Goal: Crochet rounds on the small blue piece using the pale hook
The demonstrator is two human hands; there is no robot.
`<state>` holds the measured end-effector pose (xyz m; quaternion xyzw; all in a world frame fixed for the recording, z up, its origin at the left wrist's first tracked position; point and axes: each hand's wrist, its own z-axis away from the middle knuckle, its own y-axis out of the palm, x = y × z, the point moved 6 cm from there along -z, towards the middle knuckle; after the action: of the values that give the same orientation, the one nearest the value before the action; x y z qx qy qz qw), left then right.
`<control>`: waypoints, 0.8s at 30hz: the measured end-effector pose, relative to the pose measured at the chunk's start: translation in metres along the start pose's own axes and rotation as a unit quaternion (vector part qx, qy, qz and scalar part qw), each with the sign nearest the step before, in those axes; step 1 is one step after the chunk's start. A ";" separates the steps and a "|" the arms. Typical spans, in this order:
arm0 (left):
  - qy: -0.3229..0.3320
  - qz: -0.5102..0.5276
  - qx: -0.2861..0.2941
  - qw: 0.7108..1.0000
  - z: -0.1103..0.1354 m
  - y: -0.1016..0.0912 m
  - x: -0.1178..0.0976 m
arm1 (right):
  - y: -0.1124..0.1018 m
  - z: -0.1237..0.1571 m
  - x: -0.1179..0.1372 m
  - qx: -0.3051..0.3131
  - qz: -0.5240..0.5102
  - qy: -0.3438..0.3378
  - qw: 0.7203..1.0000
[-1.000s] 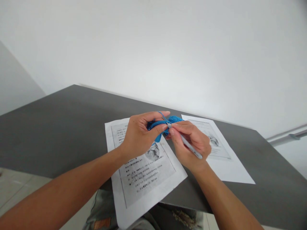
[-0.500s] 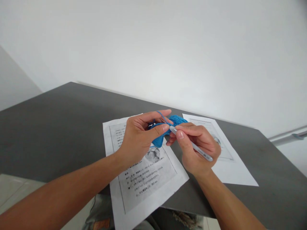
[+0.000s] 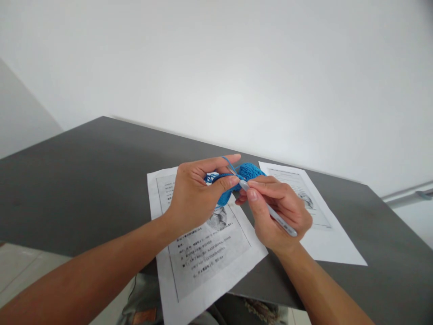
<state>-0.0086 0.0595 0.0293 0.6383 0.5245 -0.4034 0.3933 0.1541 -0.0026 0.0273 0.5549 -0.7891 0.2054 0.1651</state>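
Observation:
My left hand (image 3: 199, 189) pinches a small blue crocheted piece (image 3: 224, 197) between thumb and fingers. A strand of blue yarn runs over its stretched index finger. In my right hand (image 3: 280, 207) is a crochet hook (image 3: 282, 221) with a grey handle, gripped like a pen. The hook's tip meets the crocheted piece by my left thumb, where the fingers hide the stitches. Just behind the hands lies a ball of blue yarn (image 3: 250, 170).
Beneath my hands a printed sheet (image 3: 209, 257) lies on the dark grey table (image 3: 84, 189), overhanging its front edge. A second printed sheet (image 3: 333, 239) rests at the right. A white wall (image 3: 216, 76) stands behind the table.
My right hand has tilted a little, so the hook's handle end sits slightly lower. The blue piece has turned slightly in my left hand, and less of it shows below the thumb.

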 end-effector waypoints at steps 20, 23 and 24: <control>-0.027 0.248 0.198 0.948 -0.016 -0.010 -0.013 | 0.029 0.007 -0.034 0.091 -0.088 0.194 0.973; -0.039 0.224 0.260 0.938 -0.013 -0.006 -0.018 | 0.041 0.011 -0.032 0.170 -0.132 0.232 0.949; -0.046 0.227 0.253 0.939 -0.014 -0.008 -0.020 | 0.041 0.011 -0.030 0.174 -0.128 0.232 0.948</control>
<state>-0.0172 0.0664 0.0518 0.7996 0.2281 -0.4515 0.3238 0.1253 0.0283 -0.0020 0.6081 -0.6035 0.4396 0.2698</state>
